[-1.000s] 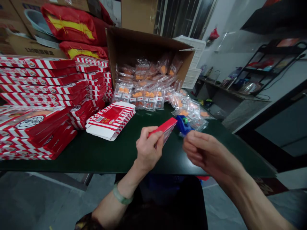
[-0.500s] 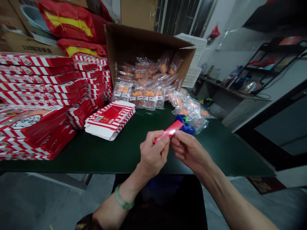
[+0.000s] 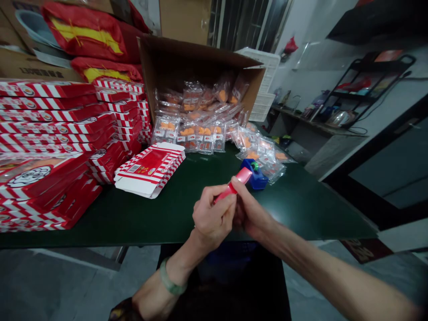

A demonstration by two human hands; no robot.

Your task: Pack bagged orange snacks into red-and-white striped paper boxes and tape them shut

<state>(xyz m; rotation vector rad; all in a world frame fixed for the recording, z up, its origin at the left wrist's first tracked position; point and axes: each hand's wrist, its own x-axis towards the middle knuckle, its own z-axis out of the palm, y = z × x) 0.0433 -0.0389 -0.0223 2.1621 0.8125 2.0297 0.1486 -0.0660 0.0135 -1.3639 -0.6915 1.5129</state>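
A narrow, glossy red strip slants up and to the right between my hands, above the green table. My left hand is closed around its lower end. My right hand pinches it from the other side, thumb lying on top and the other fingers mostly hidden below. What the strip belongs to cannot be made out. Just beyond its tip stands a blue tape dispenser with a green part inside. To the left lies a stack of flat red-and-white striped cartons.
An open cardboard box on its side spills clear packets with orange contents onto the green table. More packets lie behind the dispenser. Tall piles of striped boxes crowd the left side. White crates stand behind.
My right thumb has moved down onto the top of the red strip, and that hand has drawn closer to my left. The view has shifted slightly.
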